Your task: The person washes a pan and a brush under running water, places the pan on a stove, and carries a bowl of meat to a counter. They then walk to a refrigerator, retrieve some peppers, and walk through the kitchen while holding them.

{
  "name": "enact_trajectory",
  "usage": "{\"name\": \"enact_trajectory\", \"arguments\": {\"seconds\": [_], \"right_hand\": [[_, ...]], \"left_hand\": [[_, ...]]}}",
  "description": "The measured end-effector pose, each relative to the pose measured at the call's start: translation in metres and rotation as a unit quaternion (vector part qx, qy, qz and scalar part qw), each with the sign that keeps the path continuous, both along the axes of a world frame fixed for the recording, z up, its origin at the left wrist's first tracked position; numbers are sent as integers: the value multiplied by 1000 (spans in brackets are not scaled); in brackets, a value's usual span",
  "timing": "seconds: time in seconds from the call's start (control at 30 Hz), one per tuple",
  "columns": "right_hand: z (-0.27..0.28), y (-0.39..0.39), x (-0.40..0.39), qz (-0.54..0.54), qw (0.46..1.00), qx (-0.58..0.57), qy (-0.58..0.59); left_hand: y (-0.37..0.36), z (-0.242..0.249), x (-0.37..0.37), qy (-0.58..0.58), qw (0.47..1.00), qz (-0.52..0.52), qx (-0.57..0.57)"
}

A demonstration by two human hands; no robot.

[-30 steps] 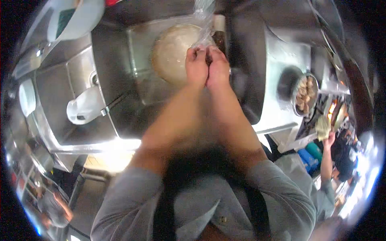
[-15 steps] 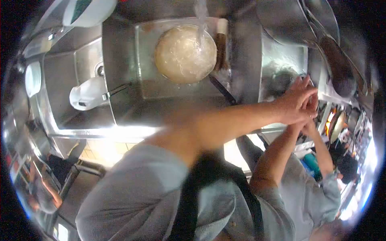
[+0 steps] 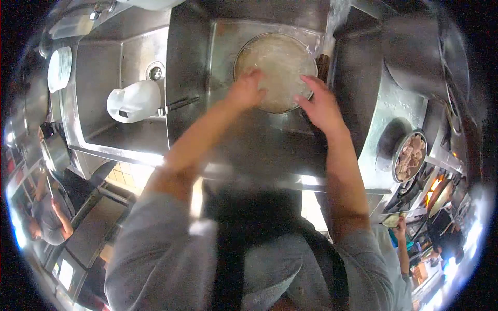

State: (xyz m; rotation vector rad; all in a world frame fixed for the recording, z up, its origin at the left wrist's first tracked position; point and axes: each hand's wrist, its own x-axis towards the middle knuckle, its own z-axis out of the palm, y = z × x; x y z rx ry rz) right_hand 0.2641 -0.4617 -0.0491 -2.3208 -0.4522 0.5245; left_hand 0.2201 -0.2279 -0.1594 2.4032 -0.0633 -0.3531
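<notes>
A round metal vessel (image 3: 280,57) full of cloudy, pale liquid stands in the middle sink (image 3: 218,41). My left hand (image 3: 246,92) reaches over its near left rim, thumb and fingers apart. On the opposite side, my right hand (image 3: 321,106) is at the near right rim with its fingers spread. Both hands are without anything in their grasp. Water (image 3: 338,18) streams down at the upper right, close beside the vessel. A dark handle shows partly behind my right wrist.
A white plastic jug (image 3: 134,101) lies in the left sink, near its drain (image 3: 155,71). Stacked white plates (image 3: 59,69) stand farther left. On the right, a metal container of meat pieces (image 3: 411,156) sits near stove flames (image 3: 434,191). Another person's arm (image 3: 402,243) is at lower right.
Both my hands have come from the right side to the vessel and moved apart. The view has shifted, the meat container now shows, and the water falls beside the vessel instead of into it.
</notes>
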Motion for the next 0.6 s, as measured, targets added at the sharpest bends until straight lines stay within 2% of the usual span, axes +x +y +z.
{"name": "enact_trajectory", "arguments": {"seconds": [0.03, 0.17, 0.23, 0.27, 0.3, 0.37, 0.43, 0.5, 0.53, 0.6], "right_hand": [[-26, 15, 7, 10, 998, -45, 32], [-102, 54, 18, 49, 980, -175, 78], [-140, 55, 9, 80, 977, -194, 51], [-156, 53, 6, 107, 972, -209, 23], [-153, 61, 6, 110, 971, -210, 26], [-132, 81, 5, 176, 915, -350, 101], [-129, 80, -8, 181, 924, -326, 81], [-132, 81, -16, 184, 935, -298, 58], [-140, 79, -23, 149, 938, -306, 69], [-155, 73, -30, 114, 940, -313, 79]], "left_hand": [[10, -10, 9, -48, 995, -29, 84], [14, -40, 60, -48, 986, -36, 157], [7, -43, 78, 97, 972, -95, 192], [4, -47, 79, 100, 972, -93, 189], [-1, -52, 79, 106, 972, -120, 173], [-6, -62, 76, 110, 971, -147, 154], [-11, -64, 66, 203, 964, -123, 122], [-3, -45, 49, 187, 969, -126, 100], [-1, -38, 43, 171, 974, -128, 76], [-9, -58, 29, 176, 976, -101, 72]]}}
